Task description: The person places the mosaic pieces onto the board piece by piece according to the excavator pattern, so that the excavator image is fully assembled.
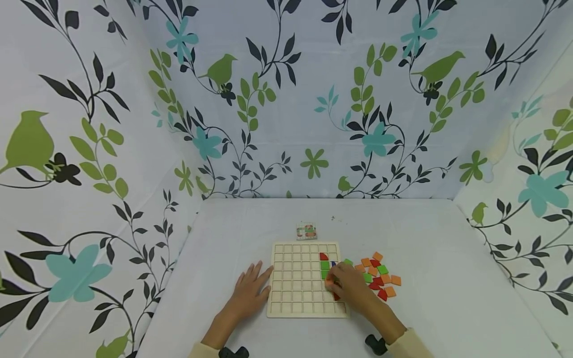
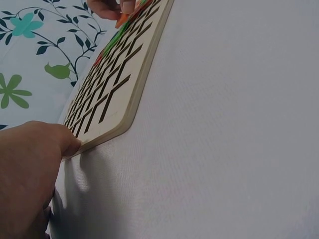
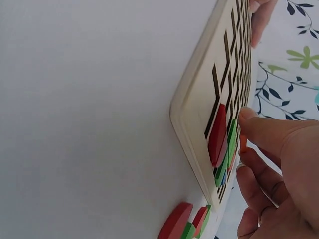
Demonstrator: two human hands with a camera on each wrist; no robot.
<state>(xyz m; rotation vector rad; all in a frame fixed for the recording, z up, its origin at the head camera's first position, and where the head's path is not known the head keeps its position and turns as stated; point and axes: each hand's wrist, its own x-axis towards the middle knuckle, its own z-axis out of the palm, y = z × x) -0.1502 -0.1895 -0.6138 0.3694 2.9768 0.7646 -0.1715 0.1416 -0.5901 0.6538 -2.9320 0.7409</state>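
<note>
A pale wooden grid board [image 1: 295, 278] lies on the white table. My left hand [image 1: 252, 288] rests at its left side with fingers spread, and in the left wrist view the thumb [image 2: 70, 142] touches the board's edge. My right hand [image 1: 351, 286] is over the board's right part, pinching a small orange tile [image 3: 243, 143] between thumb and fingers. Near it in the grid sit a red curved-edge tile [image 1: 324, 256], green tiles [image 1: 325, 274], a partly hidden blue tile [image 1: 333, 263] and, near the front, another red tile [image 3: 218, 134]. The right hand hides some cells.
Several loose orange, red and green tiles [image 1: 386, 279] lie scattered right of the board, some close to the right forearm. A small printed card [image 1: 306, 231] with coloured shapes lies behind the board. Patterned cloth [image 1: 313, 99] hangs around the table's back and sides.
</note>
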